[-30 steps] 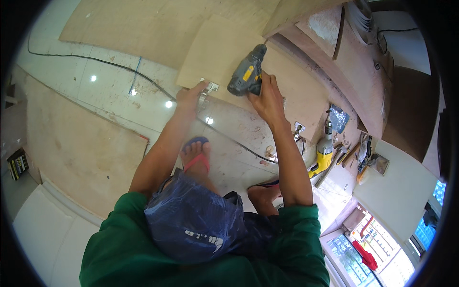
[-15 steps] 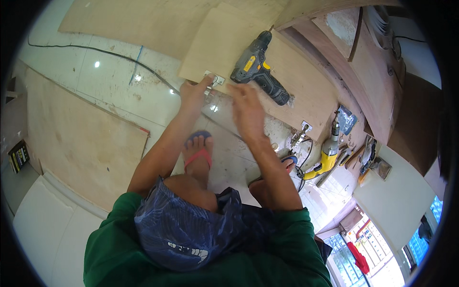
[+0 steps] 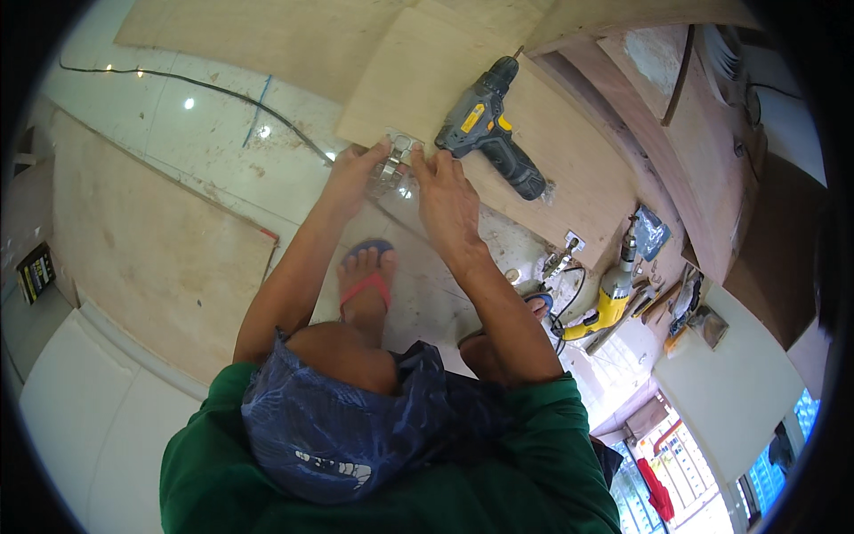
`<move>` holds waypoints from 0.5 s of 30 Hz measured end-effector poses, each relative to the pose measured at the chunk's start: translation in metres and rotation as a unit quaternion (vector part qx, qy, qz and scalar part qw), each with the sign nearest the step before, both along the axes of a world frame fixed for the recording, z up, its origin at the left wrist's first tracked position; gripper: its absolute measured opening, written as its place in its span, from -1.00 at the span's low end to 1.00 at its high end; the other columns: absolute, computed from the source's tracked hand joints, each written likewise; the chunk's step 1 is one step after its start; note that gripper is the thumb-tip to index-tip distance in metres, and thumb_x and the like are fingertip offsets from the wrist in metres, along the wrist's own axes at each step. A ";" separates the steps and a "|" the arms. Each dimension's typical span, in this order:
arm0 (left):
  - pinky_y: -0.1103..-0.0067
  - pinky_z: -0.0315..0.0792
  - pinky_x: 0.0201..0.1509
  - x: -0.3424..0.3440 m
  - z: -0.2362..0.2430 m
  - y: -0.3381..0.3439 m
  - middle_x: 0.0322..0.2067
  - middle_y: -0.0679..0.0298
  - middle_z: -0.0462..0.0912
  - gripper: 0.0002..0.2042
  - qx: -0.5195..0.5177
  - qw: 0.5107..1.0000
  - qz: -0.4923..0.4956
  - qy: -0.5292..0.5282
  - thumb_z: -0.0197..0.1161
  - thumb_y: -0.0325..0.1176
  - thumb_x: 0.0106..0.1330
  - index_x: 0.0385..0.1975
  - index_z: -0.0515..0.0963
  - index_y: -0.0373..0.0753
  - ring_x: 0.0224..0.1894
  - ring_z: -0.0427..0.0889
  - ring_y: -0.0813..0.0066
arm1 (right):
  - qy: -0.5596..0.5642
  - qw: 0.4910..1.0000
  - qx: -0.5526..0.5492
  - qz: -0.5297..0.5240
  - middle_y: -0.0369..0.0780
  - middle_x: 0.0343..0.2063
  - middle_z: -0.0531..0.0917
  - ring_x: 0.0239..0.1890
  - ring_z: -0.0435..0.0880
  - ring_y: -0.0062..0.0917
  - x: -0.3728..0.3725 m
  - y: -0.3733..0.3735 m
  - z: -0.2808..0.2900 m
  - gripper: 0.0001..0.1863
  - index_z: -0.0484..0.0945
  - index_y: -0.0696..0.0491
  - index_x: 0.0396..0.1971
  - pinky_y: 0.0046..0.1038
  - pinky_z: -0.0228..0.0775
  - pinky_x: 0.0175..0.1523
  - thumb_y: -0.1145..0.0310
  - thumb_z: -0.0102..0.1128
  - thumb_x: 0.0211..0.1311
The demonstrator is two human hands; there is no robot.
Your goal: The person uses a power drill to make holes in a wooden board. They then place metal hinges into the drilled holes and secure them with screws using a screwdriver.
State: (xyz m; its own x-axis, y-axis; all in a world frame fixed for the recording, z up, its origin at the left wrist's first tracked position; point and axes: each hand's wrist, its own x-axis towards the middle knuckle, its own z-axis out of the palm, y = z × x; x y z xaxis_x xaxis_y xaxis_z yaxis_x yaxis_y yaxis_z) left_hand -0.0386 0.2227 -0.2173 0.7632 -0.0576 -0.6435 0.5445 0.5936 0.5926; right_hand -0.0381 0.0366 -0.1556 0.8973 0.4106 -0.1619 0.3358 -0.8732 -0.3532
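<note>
A metal cabinet hinge [image 3: 394, 164] sits at the near edge of a plywood panel [image 3: 391, 84]. My left hand [image 3: 354, 173] grips its left side, thumb and fingers closed on the metal. From the right, my right hand [image 3: 447, 198] pinches the hinge's other side with bent fingers. Just beyond my right hand a grey and black cordless drill [image 3: 485, 120] lies on the panel, its bit pointing away. A second hinge [image 3: 569, 247] is fixed at the same panel edge, farther right.
A yellow corded drill [image 3: 609, 303] lies on the tiled floor at right, among loose tools. A black cable [image 3: 222, 92] crosses the floor at far left. Another plywood sheet [image 3: 160, 214] lies left of me. Curved wooden panels [image 3: 640, 116] stand at far right.
My right hand has moved left and down from a blurred position beside the hinge and now touches it. My left hand stays at the hinge. The cordless drill lies as before.
</note>
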 end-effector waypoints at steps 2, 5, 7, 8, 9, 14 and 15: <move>0.56 0.64 -0.20 -0.003 0.003 -0.003 -0.24 0.10 0.82 -0.65 0.011 1.000 0.012 0.022 0.47 -0.21 0.51 -0.08 0.57 -0.40 -0.30 0.79 0.48 | 0.005 1.000 -0.012 -0.006 -0.20 -0.07 0.61 0.00 0.72 -0.26 0.001 0.000 -0.003 -0.36 0.53 -0.06 0.47 -0.19 0.70 -0.02 0.50 0.24 0.37; 0.57 0.63 -0.23 -0.011 -0.012 -0.001 -0.26 0.12 0.81 -0.71 0.091 0.996 0.007 0.013 0.50 -0.26 0.47 -0.15 0.55 -0.33 -0.32 0.79 0.50 | 0.062 0.997 -0.034 0.018 -0.17 -0.03 0.60 0.05 0.74 -0.29 0.004 0.004 0.003 -0.32 0.46 0.04 0.50 -0.22 0.76 -0.04 0.45 0.29 0.35; 0.59 0.63 -0.26 -0.010 -0.012 -0.004 -0.30 0.15 0.80 -0.71 0.080 0.996 0.026 0.031 0.52 -0.28 0.44 -0.16 0.55 -0.32 -0.33 0.78 0.50 | 0.064 0.997 -0.028 0.019 -0.16 -0.02 0.62 0.05 0.75 -0.29 0.006 0.001 0.004 -0.31 0.45 0.03 0.51 -0.22 0.75 -0.02 0.42 0.30 0.36; 0.59 0.62 -0.27 -0.010 -0.012 -0.006 -0.31 0.16 0.79 -0.71 0.075 0.996 0.036 0.040 0.52 -0.29 0.43 -0.17 0.55 -0.32 -0.34 0.78 0.51 | 0.066 0.997 -0.025 0.019 -0.16 -0.01 0.62 0.05 0.76 -0.29 0.006 0.000 0.004 -0.31 0.45 0.02 0.51 -0.22 0.75 -0.01 0.40 0.31 0.36; 0.60 0.62 -0.28 -0.008 -0.007 -0.009 -0.32 0.17 0.78 -0.71 0.070 0.996 0.045 0.045 0.53 -0.30 0.41 -0.17 0.54 -0.32 -0.35 0.78 0.51 | 0.068 0.997 -0.025 0.016 -0.16 0.00 0.63 0.05 0.76 -0.28 0.007 -0.001 0.004 -0.31 0.45 0.02 0.51 -0.22 0.75 -0.01 0.40 0.31 0.36; 0.60 0.61 -0.33 -0.005 0.000 -0.017 -0.35 0.20 0.77 -0.72 0.064 0.993 0.074 0.063 0.54 -0.31 0.37 -0.20 0.55 -0.31 -0.42 0.76 0.52 | 0.063 0.998 0.004 -0.022 -0.23 -0.09 0.63 -0.01 0.76 -0.27 0.004 0.000 0.001 -0.34 0.46 -0.17 0.53 -0.15 0.70 -0.05 0.43 0.20 0.44; 0.60 0.61 -0.33 -0.006 0.001 -0.016 -0.35 0.20 0.77 -0.72 0.068 0.994 0.069 0.059 0.54 -0.30 0.38 -0.20 0.57 -0.32 -0.42 0.76 0.53 | 0.063 0.998 0.005 -0.022 -0.23 -0.09 0.63 -0.01 0.76 -0.27 0.003 0.000 0.001 -0.34 0.46 -0.17 0.54 -0.15 0.70 -0.04 0.43 0.20 0.44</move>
State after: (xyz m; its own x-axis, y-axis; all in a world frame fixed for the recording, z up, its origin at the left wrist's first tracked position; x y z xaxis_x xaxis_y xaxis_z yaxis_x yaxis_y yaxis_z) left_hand -0.0445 0.2065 -0.2165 0.6764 0.1363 -0.7238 0.5344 0.5854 0.6097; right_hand -0.0351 0.0369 -0.1549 0.8875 0.3728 -0.2708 0.2492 -0.8827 -0.3985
